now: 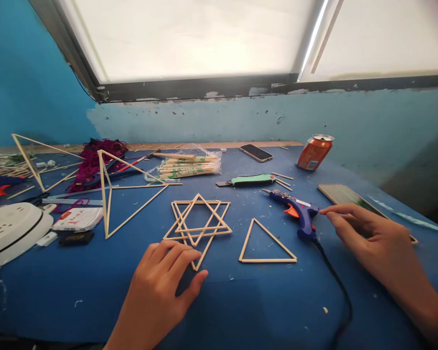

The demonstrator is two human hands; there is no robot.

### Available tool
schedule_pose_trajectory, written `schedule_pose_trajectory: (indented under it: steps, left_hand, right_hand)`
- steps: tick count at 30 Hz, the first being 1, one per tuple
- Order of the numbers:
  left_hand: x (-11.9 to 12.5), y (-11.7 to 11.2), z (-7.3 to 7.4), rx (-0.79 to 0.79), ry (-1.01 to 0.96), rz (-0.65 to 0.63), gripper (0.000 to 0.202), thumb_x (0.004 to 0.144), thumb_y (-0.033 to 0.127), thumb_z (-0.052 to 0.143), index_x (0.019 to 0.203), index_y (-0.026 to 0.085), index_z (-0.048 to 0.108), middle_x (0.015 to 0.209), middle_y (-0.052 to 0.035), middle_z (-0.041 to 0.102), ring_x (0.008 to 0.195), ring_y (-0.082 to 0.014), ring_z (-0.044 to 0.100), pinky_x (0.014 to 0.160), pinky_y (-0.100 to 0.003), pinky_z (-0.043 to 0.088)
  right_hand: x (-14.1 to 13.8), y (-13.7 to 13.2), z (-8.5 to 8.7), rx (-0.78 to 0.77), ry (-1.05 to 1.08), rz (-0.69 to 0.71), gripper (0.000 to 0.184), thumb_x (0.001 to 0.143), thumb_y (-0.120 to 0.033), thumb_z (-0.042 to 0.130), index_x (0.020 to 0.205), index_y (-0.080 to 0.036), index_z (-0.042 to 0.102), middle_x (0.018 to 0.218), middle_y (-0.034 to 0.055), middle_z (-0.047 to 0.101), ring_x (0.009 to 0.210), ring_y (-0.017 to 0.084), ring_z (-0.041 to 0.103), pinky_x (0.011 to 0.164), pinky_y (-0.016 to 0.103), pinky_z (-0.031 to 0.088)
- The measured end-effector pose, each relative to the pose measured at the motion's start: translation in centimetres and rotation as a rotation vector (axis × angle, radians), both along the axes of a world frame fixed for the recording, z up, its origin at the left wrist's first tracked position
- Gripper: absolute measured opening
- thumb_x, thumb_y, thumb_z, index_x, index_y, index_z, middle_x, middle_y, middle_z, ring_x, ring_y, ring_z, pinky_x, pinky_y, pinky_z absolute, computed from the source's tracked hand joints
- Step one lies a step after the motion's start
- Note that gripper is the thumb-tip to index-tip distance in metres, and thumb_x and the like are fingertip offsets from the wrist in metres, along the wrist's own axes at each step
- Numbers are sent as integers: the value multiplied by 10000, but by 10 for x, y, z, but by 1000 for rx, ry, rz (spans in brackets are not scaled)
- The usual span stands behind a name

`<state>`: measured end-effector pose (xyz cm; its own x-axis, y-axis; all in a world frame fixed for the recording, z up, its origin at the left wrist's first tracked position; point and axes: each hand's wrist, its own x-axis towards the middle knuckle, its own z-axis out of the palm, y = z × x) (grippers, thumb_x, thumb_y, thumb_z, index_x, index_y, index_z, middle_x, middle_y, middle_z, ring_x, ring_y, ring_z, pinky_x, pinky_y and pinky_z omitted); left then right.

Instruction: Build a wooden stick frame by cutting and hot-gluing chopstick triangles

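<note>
Toward the bottom centre, my left hand (164, 282) has its fingers curved and thumb apart, over the lower-left edge of a stick star (200, 229) built from overlapping wooden triangles. The fingers hide part of the near sticks; whether they touch cannot be told. At the right, my right hand (375, 238) is open, index finger stretched out, its tip close behind a blue hot glue gun (304, 214) with an orange trigger. The glue gun lies on its side. Left of it, a single triangle of wooden sticks (268, 260) lies flat on the blue tabletop (226, 311).
Behind these lie a green utility knife (253, 180), stick packs (191, 165), a phone (256, 152) and an orange can (315, 151). Larger stick frames (135, 186), purple yarn (98, 160) and a white power strip (14, 233) crowd the left. The glue gun's cord (336, 277) runs nearward.
</note>
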<state>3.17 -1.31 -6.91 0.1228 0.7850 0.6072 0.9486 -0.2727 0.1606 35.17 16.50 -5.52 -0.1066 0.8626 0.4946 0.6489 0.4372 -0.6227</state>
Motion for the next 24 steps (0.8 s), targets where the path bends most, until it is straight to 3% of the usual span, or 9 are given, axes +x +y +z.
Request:
schedule_pose_trajectory:
  steps: [7,18,24]
  left_hand:
    - [-23,-11,2,15,75,148,140,979,294,564,1091,251,636,999,-31,716,985,-244,617,867,-386,439]
    - [-36,-8,-5,-15,127,323,323,979,442,529,1218,250,629,1140,-105,700,1094,-322,632,908,-475,490]
    - [-51,-9,-3,-51,3,237,263,1007,416,492,1197,280,612,1188,-50,692,1109,-246,657,951,-382,503]
  right_hand:
    - [2,4,-8,-15,-50,47,318,804,-492,596,882,-213,728,758,43,749,658,229,719,563,292,510]
    - [4,2,-10,-62,-117,95,339,880,-493,566,961,-206,727,801,23,750,671,185,684,549,260,470]
    - [6,3,-12,-56,-119,117,324,908,-475,562,955,-194,717,809,26,749,632,162,657,544,253,461]
